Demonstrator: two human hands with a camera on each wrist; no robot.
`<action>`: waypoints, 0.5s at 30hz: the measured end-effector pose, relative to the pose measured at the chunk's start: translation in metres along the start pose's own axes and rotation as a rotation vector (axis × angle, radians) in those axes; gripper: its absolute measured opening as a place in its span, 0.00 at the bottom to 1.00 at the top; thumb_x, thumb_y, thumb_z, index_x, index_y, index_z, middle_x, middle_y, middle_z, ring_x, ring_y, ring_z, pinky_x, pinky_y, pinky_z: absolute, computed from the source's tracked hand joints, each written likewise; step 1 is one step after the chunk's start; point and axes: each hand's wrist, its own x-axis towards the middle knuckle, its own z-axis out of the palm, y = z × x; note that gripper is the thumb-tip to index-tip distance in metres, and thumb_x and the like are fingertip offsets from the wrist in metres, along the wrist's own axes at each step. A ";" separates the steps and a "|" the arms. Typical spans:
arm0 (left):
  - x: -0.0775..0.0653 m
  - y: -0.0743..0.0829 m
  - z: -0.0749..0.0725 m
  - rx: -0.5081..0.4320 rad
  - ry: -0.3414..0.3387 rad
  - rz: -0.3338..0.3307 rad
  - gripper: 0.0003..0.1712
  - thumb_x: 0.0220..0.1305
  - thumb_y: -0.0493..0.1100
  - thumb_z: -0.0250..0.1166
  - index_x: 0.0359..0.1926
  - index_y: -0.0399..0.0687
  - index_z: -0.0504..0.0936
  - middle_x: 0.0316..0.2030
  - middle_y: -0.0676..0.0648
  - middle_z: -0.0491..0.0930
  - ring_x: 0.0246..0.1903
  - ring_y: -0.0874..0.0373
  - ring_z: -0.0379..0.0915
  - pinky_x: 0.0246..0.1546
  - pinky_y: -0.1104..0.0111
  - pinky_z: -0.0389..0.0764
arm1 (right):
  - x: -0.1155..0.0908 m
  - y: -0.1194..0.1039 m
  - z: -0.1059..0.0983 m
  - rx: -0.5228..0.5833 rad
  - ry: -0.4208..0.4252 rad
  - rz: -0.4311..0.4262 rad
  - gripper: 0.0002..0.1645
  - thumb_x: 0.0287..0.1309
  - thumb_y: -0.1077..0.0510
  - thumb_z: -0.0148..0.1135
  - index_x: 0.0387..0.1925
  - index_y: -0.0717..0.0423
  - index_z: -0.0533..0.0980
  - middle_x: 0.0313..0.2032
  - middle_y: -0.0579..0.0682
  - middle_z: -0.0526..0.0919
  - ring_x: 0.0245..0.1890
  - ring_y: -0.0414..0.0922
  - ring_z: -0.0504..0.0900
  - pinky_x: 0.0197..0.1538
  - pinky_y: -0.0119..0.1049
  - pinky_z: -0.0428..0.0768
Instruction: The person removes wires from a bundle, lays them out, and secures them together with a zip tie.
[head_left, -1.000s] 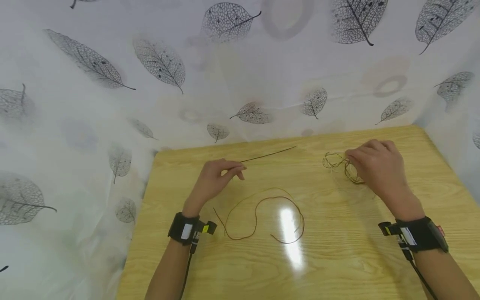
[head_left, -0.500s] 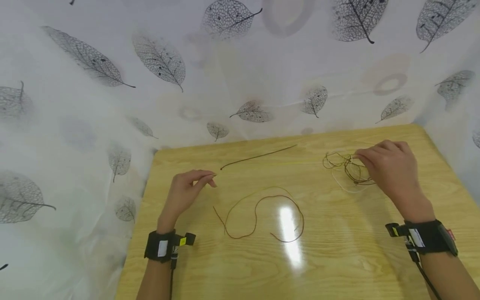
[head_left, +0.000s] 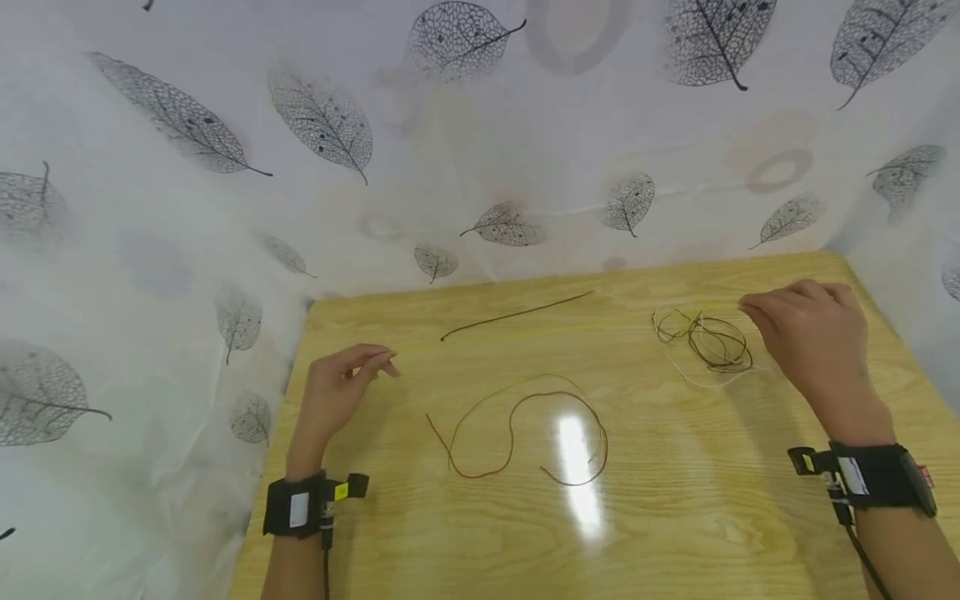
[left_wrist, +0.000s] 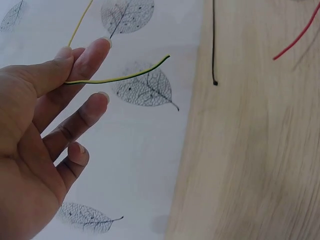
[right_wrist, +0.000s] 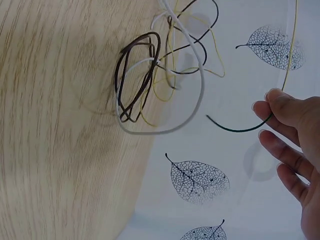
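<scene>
Between thumb and fingertip, my left hand (head_left: 333, 396) pinches one end of a thin yellow-green wire (left_wrist: 120, 79); a short curved tail sticks out past the fingers. My right hand (head_left: 817, 358) pinches the other end, where a dark green tail (right_wrist: 237, 131) curves away. The wire runs as a faint yellow line across the back of the table from hand to hand. Left of the right hand lies a loose tangle of dark brown, white and yellow wires (head_left: 722, 368). The other fingers of both hands are loosely bent.
A straight dark wire (head_left: 517, 314) lies near the table's back edge. In the middle, a red wire (head_left: 512, 433) curves in an S, with a yellow wire (head_left: 551, 376) arching beside it. Leaf-print sheeting (head_left: 487, 150) rises behind the wooden table (head_left: 660, 517).
My left hand has moved left and toward me, away from the dark wire. My right hand has moved right, clear of the tangle. The yellow-green wire now stretches between them.
</scene>
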 end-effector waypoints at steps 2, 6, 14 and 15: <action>-0.002 -0.002 -0.003 -0.003 0.000 -0.015 0.09 0.66 0.52 0.61 0.45 0.65 0.84 0.31 0.66 0.84 0.24 0.63 0.71 0.17 0.70 0.60 | -0.001 0.003 -0.002 -0.001 -0.004 0.005 0.11 0.53 0.58 0.68 0.39 0.57 0.85 0.27 0.57 0.85 0.36 0.57 0.78 0.50 0.54 0.70; -0.007 -0.007 -0.005 -0.006 -0.005 -0.023 0.08 0.66 0.50 0.62 0.45 0.61 0.81 0.30 0.66 0.84 0.20 0.60 0.62 0.18 0.70 0.59 | -0.001 0.004 -0.005 -0.006 -0.017 -0.004 0.12 0.52 0.57 0.69 0.39 0.56 0.85 0.27 0.57 0.85 0.35 0.57 0.78 0.50 0.54 0.70; -0.028 -0.021 -0.008 -0.020 0.004 -0.083 0.03 0.65 0.51 0.63 0.38 0.62 0.80 0.31 0.64 0.84 0.31 0.64 0.74 0.26 0.70 0.64 | -0.014 -0.010 -0.013 0.016 -0.047 -0.036 0.12 0.47 0.58 0.72 0.36 0.57 0.86 0.21 0.57 0.82 0.27 0.57 0.78 0.47 0.56 0.71; -0.032 -0.024 -0.008 -0.021 0.008 -0.099 0.03 0.65 0.51 0.64 0.38 0.62 0.81 0.32 0.63 0.84 0.33 0.65 0.75 0.27 0.70 0.65 | -0.017 -0.013 -0.015 0.018 -0.056 -0.037 0.12 0.51 0.55 0.70 0.37 0.57 0.86 0.19 0.57 0.81 0.25 0.56 0.77 0.47 0.56 0.72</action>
